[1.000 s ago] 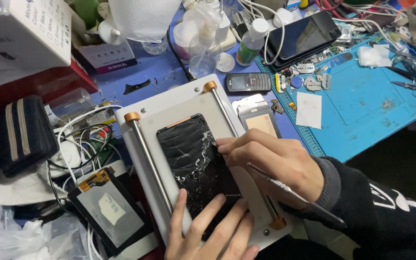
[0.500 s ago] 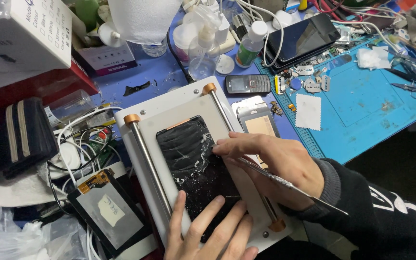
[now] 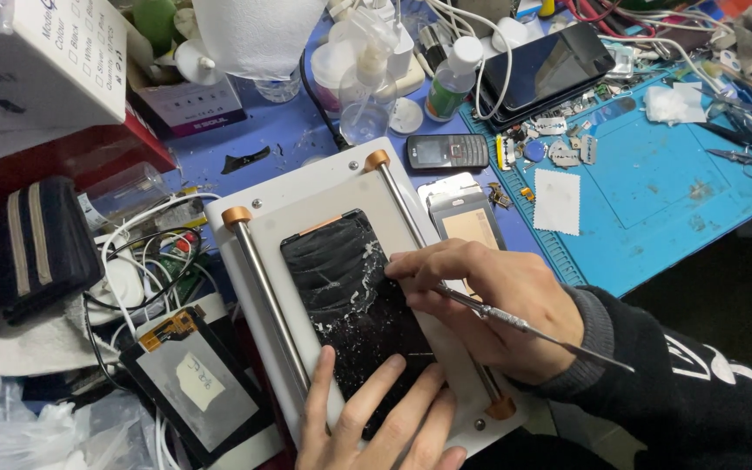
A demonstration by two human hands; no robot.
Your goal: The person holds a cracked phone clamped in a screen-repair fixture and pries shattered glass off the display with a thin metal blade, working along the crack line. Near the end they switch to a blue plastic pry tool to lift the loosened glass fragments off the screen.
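Note:
A black phone screen [image 3: 341, 292] with badly cracked glass lies on a white heating plate [image 3: 302, 196] between two metal rails with orange end caps. My right hand [image 3: 489, 300] grips a thin metal pry tool [image 3: 524, 326] like a pen, its tip at the screen's right edge among white glass chips. My left hand [image 3: 376, 418] presses flat on the lower end of the screen, fingers spread.
A blue work mat [image 3: 672, 183] at the right carries small parts, a white cloth, scissors and stacked phones [image 3: 546, 70]. A small keypad phone [image 3: 447, 152], spray bottles and a detached display [image 3: 198, 383] with tangled cables surround the plate. Boxes stand at the upper left.
My right hand has shifted slightly along the screen's right edge with the tool. The left hand stays pressed on the screen's lower end.

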